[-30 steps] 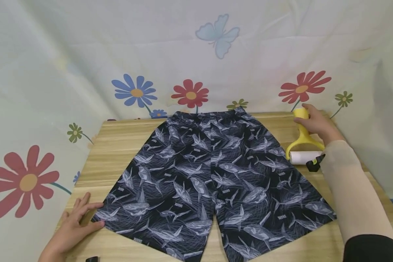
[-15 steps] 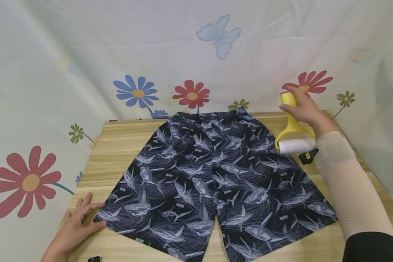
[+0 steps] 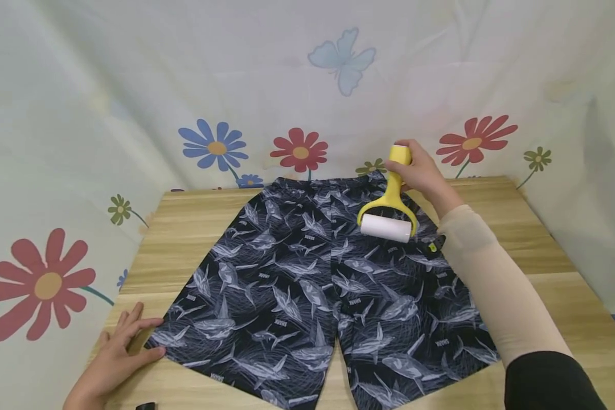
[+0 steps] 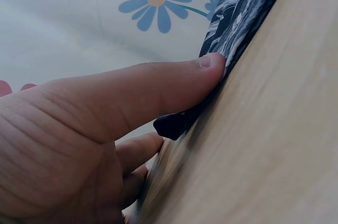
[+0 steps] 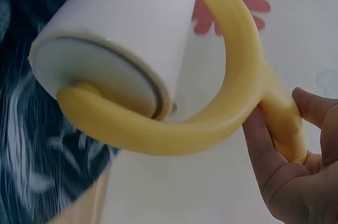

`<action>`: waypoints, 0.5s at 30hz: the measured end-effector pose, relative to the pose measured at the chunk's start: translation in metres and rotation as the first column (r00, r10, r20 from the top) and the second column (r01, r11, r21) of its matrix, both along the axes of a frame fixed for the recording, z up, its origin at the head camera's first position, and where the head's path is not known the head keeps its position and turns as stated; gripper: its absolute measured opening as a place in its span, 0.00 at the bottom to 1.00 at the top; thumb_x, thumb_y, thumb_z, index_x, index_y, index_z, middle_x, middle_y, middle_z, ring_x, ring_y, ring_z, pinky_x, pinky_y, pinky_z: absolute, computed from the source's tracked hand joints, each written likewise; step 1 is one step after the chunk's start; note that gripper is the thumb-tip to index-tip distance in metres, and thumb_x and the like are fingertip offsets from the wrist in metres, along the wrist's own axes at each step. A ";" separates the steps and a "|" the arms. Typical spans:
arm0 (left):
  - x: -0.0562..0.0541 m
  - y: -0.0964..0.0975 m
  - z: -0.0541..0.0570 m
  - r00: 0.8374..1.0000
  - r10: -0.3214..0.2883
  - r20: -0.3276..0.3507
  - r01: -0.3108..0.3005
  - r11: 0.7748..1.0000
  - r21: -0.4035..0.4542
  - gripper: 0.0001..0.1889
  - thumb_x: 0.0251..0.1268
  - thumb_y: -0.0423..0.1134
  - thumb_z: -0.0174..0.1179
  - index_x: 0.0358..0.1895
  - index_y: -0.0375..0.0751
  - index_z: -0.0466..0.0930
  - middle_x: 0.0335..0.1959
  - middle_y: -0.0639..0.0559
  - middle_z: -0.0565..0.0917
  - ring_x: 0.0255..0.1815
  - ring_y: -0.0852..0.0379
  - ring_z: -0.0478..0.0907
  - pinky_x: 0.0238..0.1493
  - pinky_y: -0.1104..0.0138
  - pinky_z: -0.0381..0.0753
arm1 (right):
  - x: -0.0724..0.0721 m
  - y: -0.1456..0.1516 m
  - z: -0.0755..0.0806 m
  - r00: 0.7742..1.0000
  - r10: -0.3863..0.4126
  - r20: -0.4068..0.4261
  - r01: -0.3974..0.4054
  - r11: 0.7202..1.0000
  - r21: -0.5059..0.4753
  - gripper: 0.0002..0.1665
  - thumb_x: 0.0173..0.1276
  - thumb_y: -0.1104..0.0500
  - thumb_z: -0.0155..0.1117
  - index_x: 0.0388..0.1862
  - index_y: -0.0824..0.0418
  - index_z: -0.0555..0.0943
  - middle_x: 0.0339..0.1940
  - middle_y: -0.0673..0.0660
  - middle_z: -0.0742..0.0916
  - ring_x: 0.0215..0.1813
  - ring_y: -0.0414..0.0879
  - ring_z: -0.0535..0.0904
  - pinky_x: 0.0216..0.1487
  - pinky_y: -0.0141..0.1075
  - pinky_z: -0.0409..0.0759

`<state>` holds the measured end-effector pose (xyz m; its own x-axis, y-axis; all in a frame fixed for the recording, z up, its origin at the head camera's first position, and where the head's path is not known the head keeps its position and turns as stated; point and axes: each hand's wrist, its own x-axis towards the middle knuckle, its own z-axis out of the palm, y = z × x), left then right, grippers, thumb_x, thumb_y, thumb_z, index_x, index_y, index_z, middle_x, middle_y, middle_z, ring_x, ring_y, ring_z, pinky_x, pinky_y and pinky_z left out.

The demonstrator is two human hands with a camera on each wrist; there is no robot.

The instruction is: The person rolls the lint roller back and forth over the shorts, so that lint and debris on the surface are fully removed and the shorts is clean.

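A pair of black shorts [image 3: 266,267] printed with grey sharks lies spread flat, waistband at the far side. My right hand [image 3: 421,171] grips the yellow handle of a lint roller [image 3: 386,226], whose white cylinder hangs over the upper right part of the shorts. In the right wrist view the roller's yellow fork [image 5: 240,92] curves around the cylinder, with fingers and thumb about the handle. My left hand [image 3: 118,356] rests at the left leg's hem corner, fingers spread. The left wrist view shows its thumb [image 4: 158,89] laid on the hem edge.
The shorts lie on a wooden table [image 3: 195,228] with light grain. A pale cloth backdrop [image 3: 266,74] with printed flowers rises behind and at both sides. A small black object [image 3: 146,406] lies at the near left. A black camera piece [image 3: 434,245] sits at my right wrist.
My right hand has lifted the lint roller from the table right of the shorts and carried it left over them. The left hand stays at the hem corner.
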<state>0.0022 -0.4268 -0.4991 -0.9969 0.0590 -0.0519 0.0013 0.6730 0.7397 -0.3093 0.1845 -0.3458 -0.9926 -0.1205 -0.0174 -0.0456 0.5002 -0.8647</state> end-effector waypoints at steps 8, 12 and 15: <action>0.003 0.001 0.000 1.000 -0.002 0.022 0.002 1.000 0.007 0.30 0.66 0.38 0.74 0.69 0.37 0.75 0.84 0.24 0.40 0.83 0.25 0.21 0.66 0.30 0.05 | 0.001 -0.072 -0.013 0.995 0.062 0.074 -0.051 0.989 -0.139 0.39 0.80 0.51 0.65 0.83 0.55 0.61 0.62 0.68 0.77 0.51 0.60 0.83 0.41 0.52 0.90; 0.004 0.002 0.002 1.000 0.006 0.018 -0.006 1.000 0.005 0.30 0.66 0.38 0.74 0.70 0.36 0.75 0.84 0.24 0.40 0.83 0.25 0.21 0.66 0.31 0.05 | 0.005 -0.107 -0.017 0.990 0.098 0.097 -0.078 0.978 -0.191 0.42 0.79 0.50 0.67 0.84 0.52 0.59 0.61 0.66 0.78 0.50 0.58 0.84 0.41 0.54 0.90; 0.002 0.003 0.003 1.000 0.006 0.005 -0.006 1.000 -0.002 0.31 0.66 0.39 0.74 0.69 0.37 0.75 0.84 0.24 0.41 0.83 0.24 0.22 0.67 0.31 0.05 | 0.009 -0.128 -0.020 0.989 0.113 0.099 -0.089 0.971 -0.223 0.44 0.78 0.50 0.68 0.85 0.51 0.59 0.62 0.66 0.78 0.51 0.59 0.85 0.40 0.55 0.90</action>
<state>0.0044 -0.4236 -0.4965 -0.9969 0.0533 -0.0572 -0.0063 0.6745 0.7382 -0.3002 0.0566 -0.3662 -0.9684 -0.2331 -0.0882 0.0154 0.2971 -0.9547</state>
